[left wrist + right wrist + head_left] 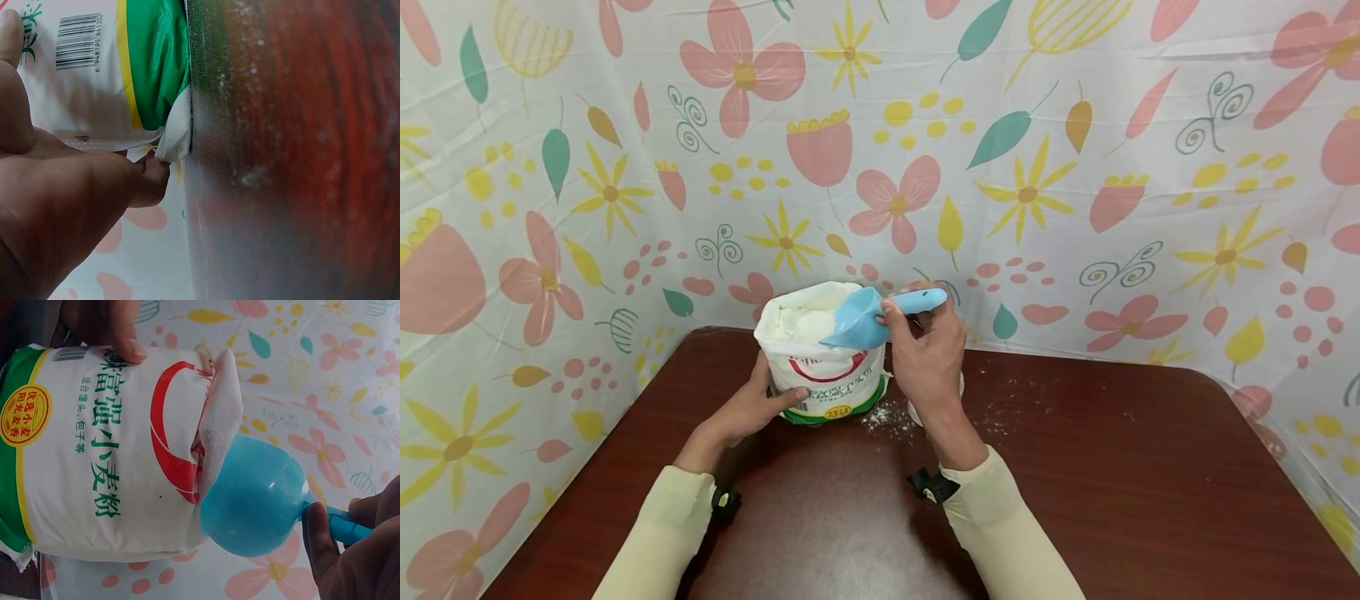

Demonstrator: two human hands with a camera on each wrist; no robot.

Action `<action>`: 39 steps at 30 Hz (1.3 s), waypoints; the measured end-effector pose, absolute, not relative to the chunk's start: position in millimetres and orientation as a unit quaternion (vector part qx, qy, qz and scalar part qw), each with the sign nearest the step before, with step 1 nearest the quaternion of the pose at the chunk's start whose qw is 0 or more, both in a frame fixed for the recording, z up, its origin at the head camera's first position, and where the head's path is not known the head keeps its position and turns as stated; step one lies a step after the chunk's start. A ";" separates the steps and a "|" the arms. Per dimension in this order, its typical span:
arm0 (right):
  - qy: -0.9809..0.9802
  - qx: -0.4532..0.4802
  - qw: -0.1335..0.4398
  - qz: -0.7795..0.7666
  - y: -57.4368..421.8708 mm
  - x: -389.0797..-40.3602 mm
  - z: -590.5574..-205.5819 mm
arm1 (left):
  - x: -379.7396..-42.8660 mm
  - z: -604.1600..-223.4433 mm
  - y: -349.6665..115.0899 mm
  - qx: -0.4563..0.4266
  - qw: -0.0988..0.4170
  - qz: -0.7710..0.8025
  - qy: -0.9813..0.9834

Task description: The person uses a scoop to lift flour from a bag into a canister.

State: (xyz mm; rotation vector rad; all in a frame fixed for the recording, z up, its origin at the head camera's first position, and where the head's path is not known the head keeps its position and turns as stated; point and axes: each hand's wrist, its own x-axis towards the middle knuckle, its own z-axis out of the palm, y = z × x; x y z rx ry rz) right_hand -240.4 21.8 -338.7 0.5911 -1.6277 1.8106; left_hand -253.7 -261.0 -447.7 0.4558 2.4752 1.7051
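Observation:
A white flour bag (820,367) with a green bottom band stands upright on the table, its top rolled open and white flour (793,321) showing inside. My left hand (752,408) grips its left side, thumb across the front. In the left wrist view, fingers of the left hand (69,194) reach round near the bag's bottom corner. My right hand (928,358) holds a light blue scoop (857,321) by its handle, the scoop's bowl tilted over the bag's right rim. In the right wrist view, the scoop (256,497) touches or overlaps the rolled edge; I cannot tell which.
Spilled flour (891,419) dusts the brown table (1097,467) right of the bag. A white rounded object (914,413) is mostly hidden behind my right hand. Flower-patterned cloth (895,125) hangs along the table's back and left sides.

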 end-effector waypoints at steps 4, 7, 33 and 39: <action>-0.613 0.224 0.311 0.691 20.8 -241.2 -339.4 | -253.0 -446.1 -260.5 0.149 0.051 0.560 0.813; -0.610 0.226 0.313 0.692 19.9 -242.7 -340.6 | -253.2 -445.9 -260.6 0.150 0.051 0.561 0.812; -0.590 0.219 0.275 0.727 13.3 -245.1 -349.3 | -252.7 -447.3 -260.4 0.146 0.051 0.556 0.816; -0.591 0.216 0.268 0.730 11.0 -246.0 -351.6 | -253.0 -447.8 -260.4 0.150 0.050 0.559 0.814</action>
